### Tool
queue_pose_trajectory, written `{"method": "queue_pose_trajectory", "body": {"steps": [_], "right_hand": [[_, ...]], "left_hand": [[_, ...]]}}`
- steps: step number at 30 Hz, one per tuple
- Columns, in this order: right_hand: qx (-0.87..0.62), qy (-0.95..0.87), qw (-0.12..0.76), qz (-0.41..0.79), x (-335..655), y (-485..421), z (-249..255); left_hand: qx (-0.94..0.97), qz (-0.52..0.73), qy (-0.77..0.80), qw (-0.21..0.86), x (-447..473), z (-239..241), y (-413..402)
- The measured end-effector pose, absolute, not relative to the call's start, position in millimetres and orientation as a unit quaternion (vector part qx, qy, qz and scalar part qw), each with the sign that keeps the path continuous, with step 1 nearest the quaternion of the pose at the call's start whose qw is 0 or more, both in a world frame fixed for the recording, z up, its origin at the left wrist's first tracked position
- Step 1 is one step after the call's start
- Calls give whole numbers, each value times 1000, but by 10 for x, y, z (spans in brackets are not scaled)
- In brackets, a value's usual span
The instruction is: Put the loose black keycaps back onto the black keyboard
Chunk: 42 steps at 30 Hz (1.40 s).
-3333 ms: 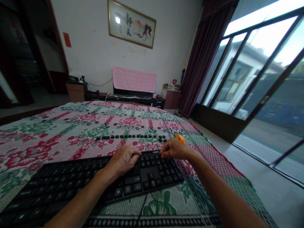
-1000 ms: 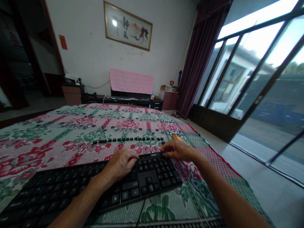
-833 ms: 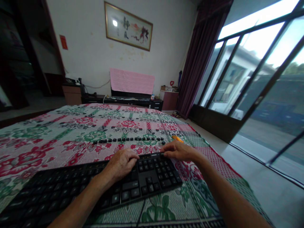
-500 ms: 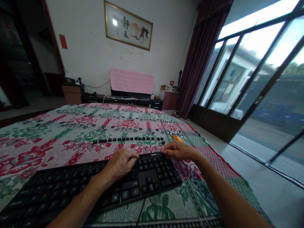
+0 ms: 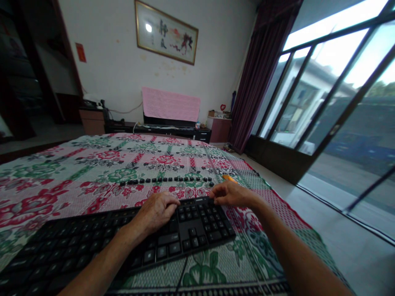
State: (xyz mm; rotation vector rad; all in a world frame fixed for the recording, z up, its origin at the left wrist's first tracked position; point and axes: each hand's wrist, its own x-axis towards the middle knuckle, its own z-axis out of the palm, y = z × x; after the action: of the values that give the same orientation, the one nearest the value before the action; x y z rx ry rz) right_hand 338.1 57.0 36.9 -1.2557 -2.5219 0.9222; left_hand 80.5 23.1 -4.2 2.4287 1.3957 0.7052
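Observation:
A black keyboard lies slanted on the patterned bedspread. My left hand rests across its back edge, fingers curled over and thumb close to the keys, gripping the board. At the far right corner my right hand is closed in a pinch just at the back edge. Whatever sits between those fingertips is too small and hidden to make out. Behind the keyboard runs a row of small black keycaps. One single keycap sits just in front of the row's right end, beside my right fingers.
An orange tool, partly hidden behind my right hand, lies on the bedspread. A thin cable runs from the keyboard's front edge. Farther back stand a low cabinet with a pink cloth above it, and glass doors at right.
My right hand has shifted very slightly, its fingers a bit more curled at the keyboard's corner. The left hand and the row of keycaps stay put.

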Motion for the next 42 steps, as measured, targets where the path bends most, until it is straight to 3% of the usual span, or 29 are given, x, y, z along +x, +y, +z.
{"method": "queue_pose_trajectory", "body": {"steps": [6, 12, 24, 42], "right_hand": [[-447, -876, 58, 171, 3341, 555, 370], [-479, -868, 44, 122, 3291, 502, 382], [-426, -884, 28, 189, 3310, 521, 380], [-437, -877, 23, 197, 3278, 518, 371]], "left_hand": [[837, 243, 475, 123, 800, -43, 224], [835, 236, 482, 124, 800, -37, 228], [835, 235, 481, 126, 804, -39, 230], [835, 236, 483, 120, 805, -44, 226]]}}
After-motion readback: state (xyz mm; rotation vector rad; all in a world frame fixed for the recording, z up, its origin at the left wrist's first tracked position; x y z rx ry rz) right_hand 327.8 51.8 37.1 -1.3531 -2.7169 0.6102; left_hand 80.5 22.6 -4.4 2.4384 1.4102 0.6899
